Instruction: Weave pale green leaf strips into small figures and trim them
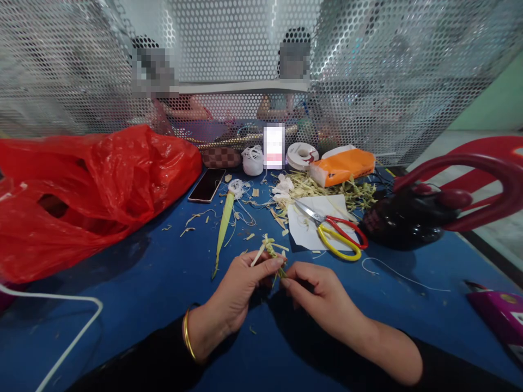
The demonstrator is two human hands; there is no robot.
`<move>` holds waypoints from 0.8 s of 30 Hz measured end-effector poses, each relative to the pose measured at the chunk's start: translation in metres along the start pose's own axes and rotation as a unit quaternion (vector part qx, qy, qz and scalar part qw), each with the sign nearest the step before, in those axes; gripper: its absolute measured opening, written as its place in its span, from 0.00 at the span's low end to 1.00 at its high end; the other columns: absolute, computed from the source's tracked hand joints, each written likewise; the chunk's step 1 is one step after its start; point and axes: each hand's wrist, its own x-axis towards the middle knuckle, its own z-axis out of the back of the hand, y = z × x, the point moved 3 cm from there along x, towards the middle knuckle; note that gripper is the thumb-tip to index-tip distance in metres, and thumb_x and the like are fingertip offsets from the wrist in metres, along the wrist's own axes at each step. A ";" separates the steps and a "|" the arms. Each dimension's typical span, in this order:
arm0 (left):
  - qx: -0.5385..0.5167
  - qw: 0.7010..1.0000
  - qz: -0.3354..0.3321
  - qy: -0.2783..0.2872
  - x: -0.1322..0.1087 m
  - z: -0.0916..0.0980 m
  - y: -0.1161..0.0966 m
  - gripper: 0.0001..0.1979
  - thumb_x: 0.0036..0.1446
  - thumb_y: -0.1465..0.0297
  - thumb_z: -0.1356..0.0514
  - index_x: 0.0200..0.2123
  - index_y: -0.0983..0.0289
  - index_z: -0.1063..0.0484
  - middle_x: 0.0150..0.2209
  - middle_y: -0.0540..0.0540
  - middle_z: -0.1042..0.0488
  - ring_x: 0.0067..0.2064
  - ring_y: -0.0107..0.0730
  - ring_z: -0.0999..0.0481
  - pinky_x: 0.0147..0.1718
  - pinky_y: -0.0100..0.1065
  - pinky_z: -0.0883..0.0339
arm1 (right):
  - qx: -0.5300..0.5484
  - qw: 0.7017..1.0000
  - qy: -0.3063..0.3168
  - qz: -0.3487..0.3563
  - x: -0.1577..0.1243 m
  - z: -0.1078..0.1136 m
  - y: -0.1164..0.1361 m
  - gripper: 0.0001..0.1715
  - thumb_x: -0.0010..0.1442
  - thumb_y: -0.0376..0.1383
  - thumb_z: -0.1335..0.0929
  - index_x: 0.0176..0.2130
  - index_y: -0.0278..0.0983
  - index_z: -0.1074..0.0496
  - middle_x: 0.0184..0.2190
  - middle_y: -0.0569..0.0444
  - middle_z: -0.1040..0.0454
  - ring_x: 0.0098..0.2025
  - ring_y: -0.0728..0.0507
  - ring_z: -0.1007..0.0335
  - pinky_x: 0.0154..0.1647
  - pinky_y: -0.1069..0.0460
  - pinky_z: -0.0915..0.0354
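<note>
My left hand (241, 286) is closed around a small woven piece of pale green leaf strips (269, 247), thumb pressed on top. The woven part and a few loose strip ends stick up above the fingers. My right hand (318, 288) pinches at the lower end of the same piece, thumb against forefinger; its other fingers are curled. Beyond the hands lies a long folded yellow-green leaf (223, 231), with a coil of white thread (236, 188) at its far end. Scissors (333, 231) with one red and one yellow handle rest on a white paper (296, 226) to the right.
A red plastic bag (102, 185) covers the left side; a phone (207, 185) lies beside it. At the back stand a white thread ball (253, 160), a spool (302, 156), an orange tissue pack (347, 166) and leaf scraps (355, 190). A dark pot (404, 218) stands right. Two people sit behind perforated mesh.
</note>
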 end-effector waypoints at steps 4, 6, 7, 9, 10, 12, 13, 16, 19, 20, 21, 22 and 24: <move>0.020 0.999 -0.022 -0.022 0.004 0.005 0.003 0.11 0.45 0.65 0.30 0.28 0.67 0.23 0.22 0.47 0.33 0.24 0.21 0.40 0.25 0.27 0.48 | 0.001 1.000 0.007 -0.009 0.000 0.000 -0.001 0.14 0.61 0.35 0.36 0.24 0.37 0.33 0.20 0.59 0.34 0.22 0.51 0.37 0.24 0.56 0.40; 0.022 0.999 -0.025 -0.032 0.005 0.006 0.003 0.10 0.44 0.65 0.30 0.29 0.66 0.21 0.21 0.47 0.33 0.24 0.21 0.41 0.25 0.26 0.49 | 0.029 0.999 0.017 -0.023 0.001 0.001 -0.002 0.14 0.61 0.37 0.36 0.24 0.37 0.33 0.19 0.60 0.34 0.21 0.51 0.37 0.22 0.56 0.41; 0.020 0.999 -0.026 -0.032 0.005 0.006 0.002 0.10 0.44 0.66 0.30 0.29 0.66 0.21 0.22 0.47 0.32 0.24 0.21 0.40 0.25 0.26 0.49 | 0.050 0.998 0.018 -0.029 0.002 0.002 -0.002 0.13 0.61 0.38 0.36 0.25 0.36 0.32 0.19 0.60 0.34 0.21 0.51 0.37 0.22 0.56 0.40; 0.025 0.999 -0.027 -0.026 0.003 0.004 -0.001 0.09 0.43 0.66 0.30 0.28 0.65 0.21 0.23 0.48 0.30 0.25 0.22 0.38 0.27 0.27 0.47 | 0.097 0.995 -0.002 -0.038 0.004 0.007 -0.002 0.12 0.61 0.41 0.35 0.31 0.36 0.30 0.20 0.60 0.33 0.21 0.51 0.36 0.22 0.56 0.39; 0.035 0.999 -0.031 -0.019 0.001 0.002 -0.003 0.08 0.43 0.66 0.30 0.27 0.65 0.21 0.23 0.49 0.29 0.25 0.23 0.37 0.28 0.27 0.46 | 0.118 0.992 -0.025 -0.043 0.005 0.010 -0.003 0.12 0.61 0.43 0.35 0.35 0.36 0.29 0.21 0.59 0.32 0.22 0.50 0.35 0.22 0.55 0.38; 0.068 0.997 -0.042 -0.001 -0.002 -0.002 -0.007 0.07 0.43 0.66 0.31 0.24 0.65 0.21 0.21 0.49 0.30 0.25 0.24 0.38 0.28 0.28 0.46 | 0.137 0.986 -0.074 -0.050 0.007 0.016 -0.003 0.16 0.59 0.45 0.34 0.41 0.37 0.28 0.26 0.56 0.28 0.25 0.49 0.33 0.24 0.55 0.36; 0.088 0.995 -0.045 0.011 -0.003 -0.003 -0.007 0.08 0.43 0.66 0.31 0.21 0.65 0.23 0.20 0.48 0.32 0.24 0.24 0.39 0.27 0.29 0.47 | 0.138 0.985 -0.087 -0.050 0.008 0.018 -0.003 0.16 0.58 0.45 0.33 0.41 0.37 0.28 0.29 0.54 0.27 0.28 0.48 0.31 0.25 0.54 0.35; 0.134 0.989 -0.036 0.054 -0.005 -0.007 -0.004 0.13 0.45 0.65 0.32 0.16 0.65 0.27 0.16 0.45 0.39 0.22 0.23 0.45 0.24 0.29 0.53 | 0.134 0.989 -0.059 -0.037 0.009 0.016 -0.001 0.12 0.55 0.43 0.30 0.35 0.37 0.25 0.31 0.54 0.26 0.32 0.47 0.32 0.31 0.52 0.35; 0.150 0.985 -0.025 0.082 -0.004 -0.008 0.002 0.09 0.44 0.65 0.32 0.20 0.65 0.24 0.17 0.45 0.37 0.22 0.22 0.45 0.24 0.29 0.53 | 0.173 0.983 -0.032 -0.058 0.008 0.012 0.000 0.11 0.53 0.42 0.28 0.28 0.37 0.26 0.26 0.57 0.29 0.30 0.48 0.34 0.32 0.53 0.37; 0.150 0.985 -0.027 0.085 -0.004 -0.008 0.004 0.08 0.44 0.66 0.32 0.22 0.65 0.23 0.18 0.46 0.35 0.22 0.23 0.42 0.24 0.28 0.51 | 0.194 0.978 -0.035 -0.074 0.008 0.011 0.000 0.11 0.52 0.42 0.28 0.28 0.37 0.26 0.25 0.57 0.29 0.29 0.48 0.35 0.31 0.53 0.37; 0.150 0.984 -0.029 0.086 -0.003 -0.007 0.005 0.06 0.44 0.67 0.32 0.23 0.64 0.22 0.19 0.47 0.32 0.23 0.24 0.39 0.25 0.28 0.48 | 0.218 0.971 -0.042 -0.090 0.007 0.011 -0.001 0.11 0.51 0.42 0.27 0.27 0.37 0.27 0.25 0.58 0.29 0.28 0.49 0.35 0.31 0.53 0.38; 0.150 0.985 -0.029 0.085 -0.002 -0.007 0.006 0.06 0.44 0.67 0.33 0.24 0.64 0.22 0.21 0.48 0.29 0.24 0.25 0.36 0.27 0.29 0.45 | 0.238 0.964 -0.051 -0.104 0.007 0.011 -0.002 0.12 0.51 0.43 0.27 0.27 0.37 0.27 0.24 0.58 0.29 0.27 0.49 0.36 0.30 0.53 0.38; 0.150 0.985 -0.021 0.077 -0.001 -0.006 0.008 0.05 0.44 0.68 0.34 0.25 0.64 0.21 0.23 0.51 0.25 0.25 0.27 0.32 0.29 0.30 0.40 | 0.262 0.955 -0.070 -0.124 0.006 0.012 -0.004 0.14 0.51 0.44 0.27 0.26 0.36 0.29 0.23 0.59 0.31 0.25 0.50 0.38 0.28 0.54 0.39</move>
